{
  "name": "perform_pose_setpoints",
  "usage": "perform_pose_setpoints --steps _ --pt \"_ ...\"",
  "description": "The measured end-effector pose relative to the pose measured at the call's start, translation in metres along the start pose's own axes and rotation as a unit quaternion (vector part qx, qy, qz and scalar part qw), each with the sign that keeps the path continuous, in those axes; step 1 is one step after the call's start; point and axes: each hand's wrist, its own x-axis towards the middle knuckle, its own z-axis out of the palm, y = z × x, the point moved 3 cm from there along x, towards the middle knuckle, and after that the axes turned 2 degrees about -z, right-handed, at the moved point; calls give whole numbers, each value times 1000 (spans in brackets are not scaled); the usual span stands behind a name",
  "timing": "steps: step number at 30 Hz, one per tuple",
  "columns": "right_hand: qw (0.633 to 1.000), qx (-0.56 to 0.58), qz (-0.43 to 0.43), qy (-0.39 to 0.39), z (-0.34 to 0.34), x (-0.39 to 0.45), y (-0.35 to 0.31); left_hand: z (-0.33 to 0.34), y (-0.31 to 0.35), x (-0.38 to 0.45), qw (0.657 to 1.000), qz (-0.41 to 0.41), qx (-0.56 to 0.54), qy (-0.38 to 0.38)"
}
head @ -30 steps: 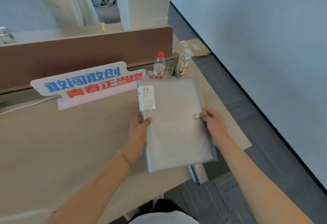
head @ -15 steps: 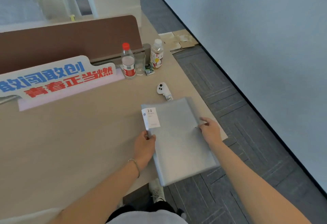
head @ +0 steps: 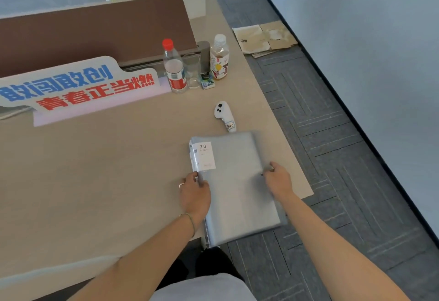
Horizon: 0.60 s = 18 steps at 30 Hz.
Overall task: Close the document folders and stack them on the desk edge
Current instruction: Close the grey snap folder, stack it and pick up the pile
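On desk (head: 95,181) corner: folder (head: 237,186) between both hands' fingers (head: 270,166).

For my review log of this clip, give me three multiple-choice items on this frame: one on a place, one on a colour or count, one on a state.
1. Where does the folder lie?
A. at the desk's near right corner, overhanging the near edge
B. against the brown divider
C. on the carpet

2. What colour is the left bottle's cap?
A. blue
B. red
C. green

3. What state is the folder in?
A. spread open
B. closed, with both hands on it
C. closed and untouched

Answers:
1 A: its near end juts past the desk edge, over the floor.
2 B: the left bottle has a red cap; the other's is white.
3 B: the cover lies flat; the left hand holds the spine edge, and the right hand is at the cover's right side.
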Motion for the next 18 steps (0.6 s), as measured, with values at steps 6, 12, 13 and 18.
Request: perform_pose_setpoints --steps 6,12,13,18 --pt "999 -16 -38 -23 2 4 -1 17 -11 3 988 -104 -94 -56" --pt "998 3 -44 -45 3 8 -2 37 -8 4 974 -143 -170 -51" --pt "998 11 -41 -48 3 8 -1 36 -5 3 971 -150 -179 -45" --pt "995 75 2 -65 0 12 3 27 -5 27 946 -196 -252 -48"
